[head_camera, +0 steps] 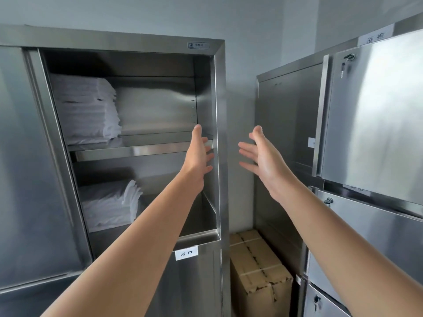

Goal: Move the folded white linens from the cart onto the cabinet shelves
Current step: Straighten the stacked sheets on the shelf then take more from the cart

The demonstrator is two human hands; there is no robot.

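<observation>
White linens (87, 110) sitting at left ends of both cabinet shelves (142, 152); left hand (199, 154), right hand (263, 156) reaching forward, spread wide, holding nothing; cart unseen, remainder probably waiting.

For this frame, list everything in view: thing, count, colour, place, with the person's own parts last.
Open cabinet: one, steel, left and centre.
Linen stacks: two, white; upper shelf left, lower shelf left.
Label: one, white, below the opening.
Second cabinet: one, steel, right, doors closed, keys in locks.
Cardboard box: one, brown, strapped, on the floor between cabinets.
Left hand: open, at the upper shelf's right end.
Right hand: open, empty, raised between cabinets.
</observation>
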